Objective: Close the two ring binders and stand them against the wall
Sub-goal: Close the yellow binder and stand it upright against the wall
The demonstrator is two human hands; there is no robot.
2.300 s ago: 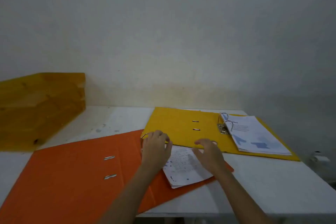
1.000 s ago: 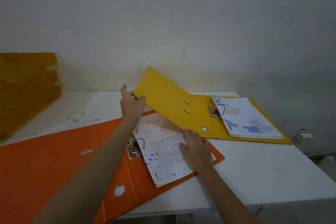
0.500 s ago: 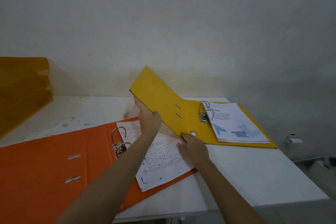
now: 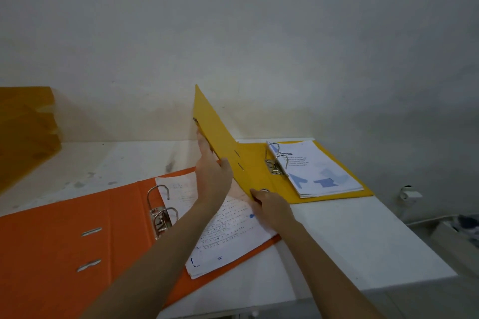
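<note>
A yellow ring binder (image 4: 255, 168) lies open at the back right of the white table (image 4: 344, 235), with a stack of printed sheets (image 4: 318, 171) on its rings. Its left cover is raised steeply, almost upright. My left hand (image 4: 211, 171) grips that cover's outer edge. My right hand (image 4: 269, 206) rests at the near corner of the yellow binder's spine, by the round finger hole. An orange ring binder (image 4: 64, 241) lies open and flat at the front left, with handwritten pages (image 4: 225, 233) on its right half, partly under my arms.
A yellow-brown board or box (image 4: 23, 124) leans against the wall at the far left. The white wall (image 4: 259, 46) runs behind the table. The table's right edge drops to a floor with a wall socket (image 4: 410, 193) and clutter.
My left hand has lifted the yellow binder's left cover from a low tilt to nearly upright. My right hand has slid from the orange binder's pages to the yellow binder's spine corner.
</note>
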